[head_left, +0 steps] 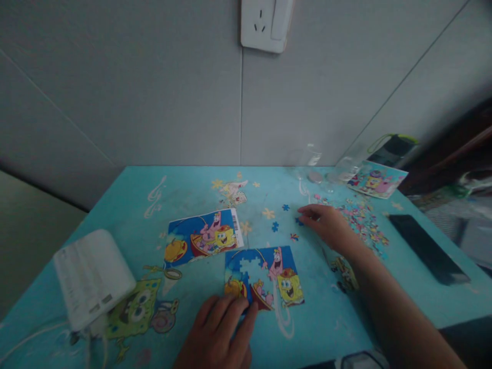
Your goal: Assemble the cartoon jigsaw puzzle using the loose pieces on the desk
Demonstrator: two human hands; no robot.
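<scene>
A partly assembled cartoon jigsaw puzzle [291, 287] lies on the blue table, with gaps in its middle and along its lower edge. My left hand [223, 330] rests its fingertips on the puzzle's lower left, covering part of it; the fingers are slightly bent and a little apart. Farther right, my right hand [325, 223] has thumb and fingers closed at a dark blue puzzle piece [299, 221] on the tabletop. Loose pieces lie nearby: a blue piece [275, 226], another blue piece [286, 207] and a multicoloured piece [294, 237]. The matching picture card [203, 237] is left of the puzzle.
Behind my right forearm spreads a heap of loose pieces [365, 220]. A second picture card [378, 180] and clear containers [312, 156] stand near the wall. A dark flat object [426, 248] is at right, a white power bank [94, 277] with cables at left.
</scene>
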